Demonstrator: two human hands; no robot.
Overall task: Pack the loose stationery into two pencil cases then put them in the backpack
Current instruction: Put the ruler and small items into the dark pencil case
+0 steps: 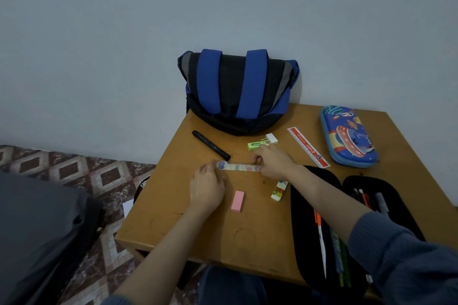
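We pinch patterned ruler w/ right hand, left hand grip unclear; black case part-full, pink eraser, marker loose, backpack unpacked.

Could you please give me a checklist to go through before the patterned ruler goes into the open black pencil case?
1. Grip on the patterned ruler: the right hand pinches its right end; the left hand is at the left end, grip hidden. Cannot tell.
2. Is the black pencil case open: ok.
3. Room inside beside the pens: cannot tell.
4. Is the blue pencil case open: not ok, closed.
5. Is the backpack open: cannot tell.
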